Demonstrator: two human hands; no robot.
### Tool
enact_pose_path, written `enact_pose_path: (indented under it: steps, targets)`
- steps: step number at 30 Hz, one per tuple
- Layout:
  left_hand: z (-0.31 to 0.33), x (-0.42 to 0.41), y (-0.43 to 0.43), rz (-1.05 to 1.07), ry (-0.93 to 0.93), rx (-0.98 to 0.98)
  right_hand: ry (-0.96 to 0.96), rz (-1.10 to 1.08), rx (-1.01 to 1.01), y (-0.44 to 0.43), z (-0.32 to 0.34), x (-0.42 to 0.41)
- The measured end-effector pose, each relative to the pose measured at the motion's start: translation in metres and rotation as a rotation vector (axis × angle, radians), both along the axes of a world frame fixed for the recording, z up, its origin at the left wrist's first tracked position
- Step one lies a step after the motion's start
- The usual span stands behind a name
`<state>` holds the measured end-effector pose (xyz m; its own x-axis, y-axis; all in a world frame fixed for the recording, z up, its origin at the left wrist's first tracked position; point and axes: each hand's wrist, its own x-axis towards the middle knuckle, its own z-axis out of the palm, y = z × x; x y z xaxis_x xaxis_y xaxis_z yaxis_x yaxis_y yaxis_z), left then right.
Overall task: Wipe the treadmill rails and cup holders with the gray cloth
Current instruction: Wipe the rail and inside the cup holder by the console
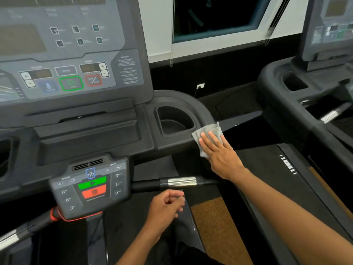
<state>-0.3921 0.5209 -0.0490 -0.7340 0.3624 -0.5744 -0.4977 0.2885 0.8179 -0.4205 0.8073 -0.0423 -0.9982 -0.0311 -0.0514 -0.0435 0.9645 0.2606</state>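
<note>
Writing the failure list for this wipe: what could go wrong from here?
1. The right hand only presses the gray cloth with flat fingers, and the cloth overhangs the rail edge; it could slip off.
2. The idle left hand hangs near the green start button; a bump might trigger it.

Console warning txt (127, 70) too blurred to read; gray cloth (209, 130) partly hidden under right hand (219, 155).

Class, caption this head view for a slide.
Right hand presses gray cloth on treadmill rail beside cup holder; left hand idle.
</note>
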Motion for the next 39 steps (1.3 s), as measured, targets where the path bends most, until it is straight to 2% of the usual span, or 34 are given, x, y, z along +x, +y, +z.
enact_pose_path:
  steps: [5, 13, 18, 26, 29, 32, 36, 39]
  targets:
    - [0.015, -0.014, 0.007, 0.083, 0.050, -0.012, 0.010, 0.020, -0.128, -0.017, -0.005, -0.046]
    - [0.025, -0.037, 0.014, 0.198, 0.063, -0.057, 0.018, 0.383, -0.314, -0.101, -0.011, -0.073]
    - [0.026, -0.051, 0.023, 0.234, 0.066, -0.081, 0.001, 0.411, -0.354, -0.074, -0.010, -0.079]
    - [0.053, -0.079, 0.037, 0.302, 0.091, 0.007, -0.041, 0.127, -0.501, -0.005, 0.008, -0.085]
    - [0.065, -0.089, 0.036, 0.333, 0.085, 0.041, -0.038, 0.007, -0.687, -0.012, 0.036, -0.099]
    - [0.071, -0.102, 0.030, 0.348, 0.082, 0.065, 0.058, -0.200, -0.873, -0.017, 0.071, -0.129]
    - [0.070, -0.122, 0.015, 0.380, 0.065, 0.072, 0.070, -0.363, -0.885, -0.014, 0.094, -0.174]
    - [0.069, -0.135, 0.002, 0.370, 0.033, 0.084, 0.178, -0.416, -0.821, -0.021, 0.095, -0.190]
